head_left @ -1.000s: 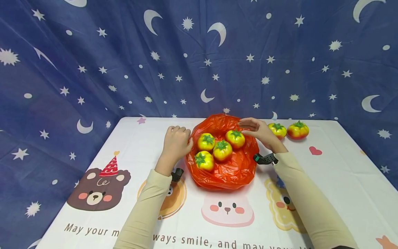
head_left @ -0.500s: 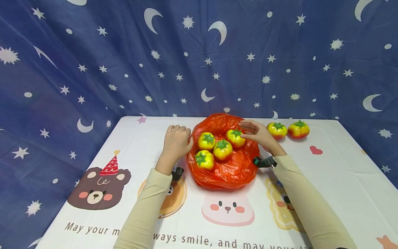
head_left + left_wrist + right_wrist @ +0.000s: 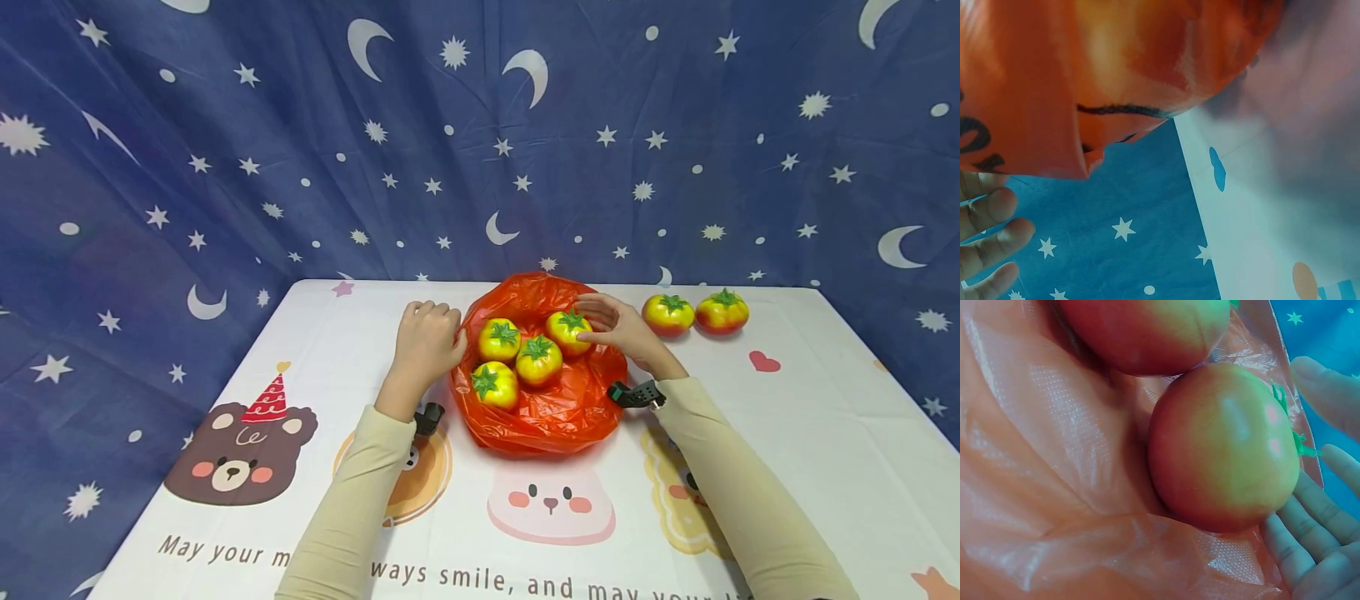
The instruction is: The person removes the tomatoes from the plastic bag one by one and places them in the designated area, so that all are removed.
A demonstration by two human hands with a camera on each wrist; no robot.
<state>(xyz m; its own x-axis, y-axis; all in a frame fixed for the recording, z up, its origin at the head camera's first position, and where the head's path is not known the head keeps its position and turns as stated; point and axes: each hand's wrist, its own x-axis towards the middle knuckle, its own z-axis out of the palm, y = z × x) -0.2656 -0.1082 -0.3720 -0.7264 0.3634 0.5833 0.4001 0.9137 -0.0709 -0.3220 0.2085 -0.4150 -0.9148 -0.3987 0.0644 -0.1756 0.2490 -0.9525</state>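
Note:
A red plastic bag (image 3: 558, 417) lies wide open at mid-table in the head view. Several yellow-red tomatoes rest in it, among them a back-right tomato (image 3: 567, 335) and a middle tomato (image 3: 538, 362). My right hand (image 3: 622, 331) is at that back-right tomato. In the right wrist view its fingers (image 3: 1286, 547) lie along the tomato's (image 3: 1222, 450) side, while the thumb (image 3: 1319, 387) stands apart. My left hand (image 3: 427, 342) is at the bag's left rim. In the left wrist view its fingers (image 3: 997, 244) are spread, tips free beside the bag (image 3: 1016, 94); its thumb is hidden.
Two more tomatoes, a nearer one (image 3: 667, 315) and a redder one (image 3: 722, 312), sit on the table behind and right of my right hand. A white printed tablecloth (image 3: 840, 467) covers the table. Behind its back edge hangs a blue star-patterned curtain (image 3: 420, 150).
My right hand has moved slightly left and down, closer around the back-right tomato. The left hand stays at the bag's rim, and the tomatoes keep their places.

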